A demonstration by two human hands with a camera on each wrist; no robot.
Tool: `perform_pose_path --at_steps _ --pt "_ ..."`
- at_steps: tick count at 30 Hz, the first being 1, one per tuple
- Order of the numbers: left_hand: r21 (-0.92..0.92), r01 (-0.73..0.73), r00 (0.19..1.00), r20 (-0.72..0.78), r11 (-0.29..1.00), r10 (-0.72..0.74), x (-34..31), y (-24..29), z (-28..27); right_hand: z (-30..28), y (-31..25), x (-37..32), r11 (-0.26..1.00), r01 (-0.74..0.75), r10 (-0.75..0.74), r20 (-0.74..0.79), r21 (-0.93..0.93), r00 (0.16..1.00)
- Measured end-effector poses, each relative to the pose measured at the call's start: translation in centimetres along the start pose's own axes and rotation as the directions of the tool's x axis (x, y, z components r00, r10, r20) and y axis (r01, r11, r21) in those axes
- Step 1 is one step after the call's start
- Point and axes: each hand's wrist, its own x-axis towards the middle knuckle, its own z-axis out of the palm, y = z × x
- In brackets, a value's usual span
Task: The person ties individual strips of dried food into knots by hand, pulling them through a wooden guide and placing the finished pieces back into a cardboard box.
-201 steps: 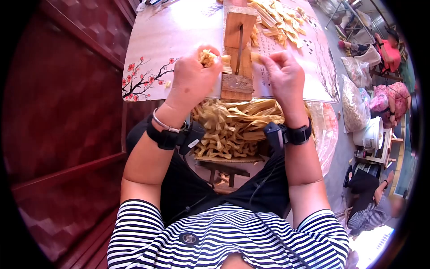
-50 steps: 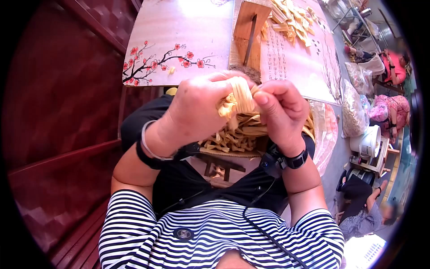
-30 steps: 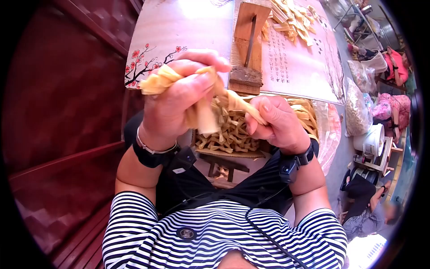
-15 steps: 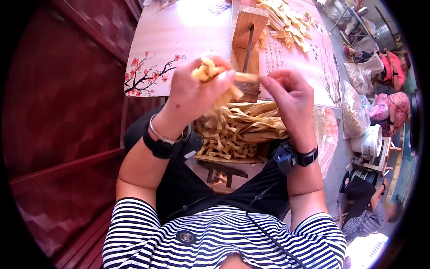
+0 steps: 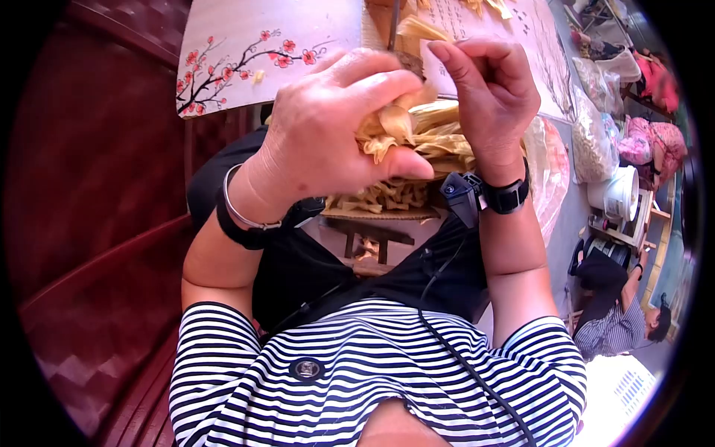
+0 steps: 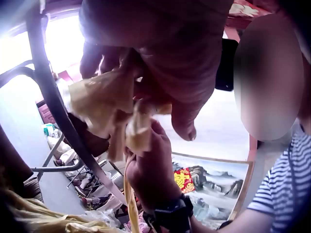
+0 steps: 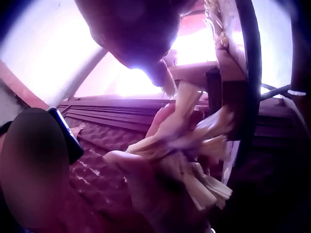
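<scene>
In the head view, my left hand [image 5: 335,127] holds a folded bundle of pale yellow dried strips [image 5: 387,130], its crinkled ends poking out beside the thumb. The right wrist view shows the flared ends [image 7: 204,189] of that bundle spread around the left fingers. My right hand [image 5: 495,93] is raised to the right of it, thumb and forefinger pinching a single yellow strip [image 5: 423,30]. From the left wrist view, a long strip [image 6: 130,194] hangs down past the right hand [image 6: 153,165]. Below both hands lies a pile of similar strips [image 5: 439,138] over my lap.
A tabletop with painted blossoms [image 5: 253,67] lies ahead, bearing a wooden block with an upright dark metal bar [image 5: 393,26]. More strips [image 5: 488,7] sit at its far side. On the right are filled plastic bags [image 5: 596,145], a white bucket [image 5: 617,190] and other people.
The hands worked over the wooden block, drew back over the pile twisting and pulling strips, and now the left hand has turned over with its bundle while the right has lifted up a strip.
</scene>
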Motion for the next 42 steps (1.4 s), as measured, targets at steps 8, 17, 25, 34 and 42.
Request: perform_pose_path --at_steps 8,17,25,34,42 --pt "-0.083 0.107 0.993 -0.047 0.991 -0.111 0.0 -0.7 0.5 -0.1 -0.8 -0.5 0.939 0.261 -0.16 0.386 -0.224 0.908" --pt "-0.355 0.297 0.947 -0.006 0.886 -0.32 -0.6 -1.6 -1.1 0.2 -3.6 -0.7 0.927 -0.281 0.345 0.271 -0.248 0.899" --pt "-0.973 -0.018 0.885 -0.122 0.228 -0.449 -1.4 -6.6 -4.0 4.8 -7.4 9.1 0.789 0.567 -0.562 0.097 -0.235 0.822" --pt "-0.754 0.586 0.773 0.408 0.298 -0.486 -1.7 -2.8 -4.5 4.1 -3.7 0.6 0.9 0.37 -0.174 0.591 -0.228 0.788" --pt "-0.563 0.708 0.655 0.749 0.427 -0.099 -0.4 1.6 -1.1 0.6 -3.1 1.2 0.968 0.244 -0.245 0.48 0.066 0.842"
